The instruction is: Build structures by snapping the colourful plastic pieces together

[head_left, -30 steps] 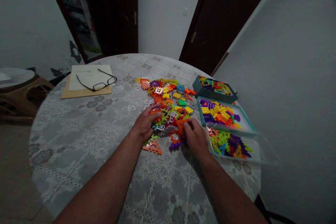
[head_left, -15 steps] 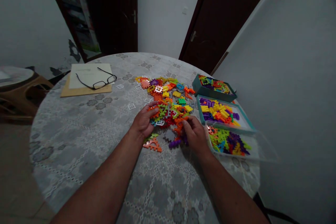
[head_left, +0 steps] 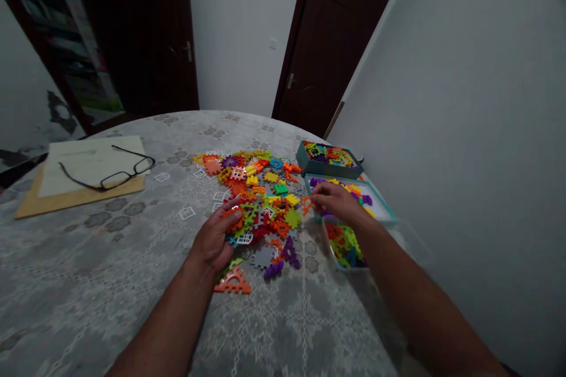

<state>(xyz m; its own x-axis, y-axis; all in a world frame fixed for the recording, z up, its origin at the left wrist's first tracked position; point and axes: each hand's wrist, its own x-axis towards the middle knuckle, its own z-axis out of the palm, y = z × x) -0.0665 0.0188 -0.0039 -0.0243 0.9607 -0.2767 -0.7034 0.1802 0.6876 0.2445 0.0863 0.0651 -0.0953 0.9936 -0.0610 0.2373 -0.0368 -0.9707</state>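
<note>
We are pinching an orange piece (head_left: 306,205) in our right hand's (head_left: 332,199) fingertips, the hand nearer the teal-rimmed tray (head_left: 384,202). The piece is hanging just left of that rim, long axis unclear. Our left hand (head_left: 215,240) is curling against the toy pile (head_left: 265,221), hold uncertain.

The pieces (head_left: 259,215) look like glossy plastic, the sheet (head_left: 88,160) like matt paper.

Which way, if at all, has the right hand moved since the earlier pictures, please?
Yes: judged against the teal-rimmed tray, the right hand has moved right and slightly forward, from the pile to the tray's left side.
</note>
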